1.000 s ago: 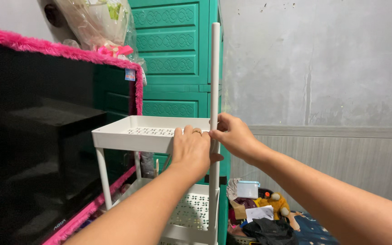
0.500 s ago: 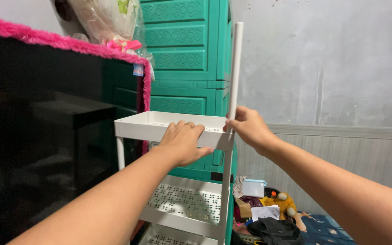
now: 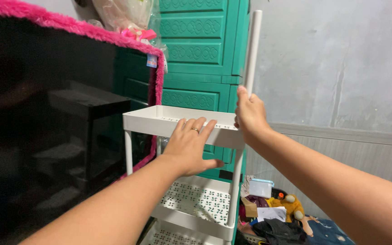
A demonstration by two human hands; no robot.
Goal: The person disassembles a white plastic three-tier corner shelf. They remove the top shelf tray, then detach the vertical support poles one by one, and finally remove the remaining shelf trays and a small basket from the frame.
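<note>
Top tray: We see a white plastic tray forming the top tier of a shelf cart, its front wall facing us and its perforated floor partly in view, standing in front of a green cabinet.
Left hand: Our left hand lies flat against the tray's front wall near its right corner, fingers spread wide and fingertips hooked over the rim; a ring shows on one finger.
Right hand: Our right hand is wrapped around a white upright pole at the tray's right front corner, thumb pointing up along it.
Pole: It rises well above the tray, and a leg continues down from the same corner to the tiers below.
Lower trays: Two more white perforated trays sit beneath, the lowest cut off by the frame edge.
Backdrop: The green cabinet with moulded panels stands just behind the cart.
Left side: A dark screen trimmed with pink fur fills the left.
Floor: A yellow soft toy lies among clutter to the right of the cart's base.
</note>
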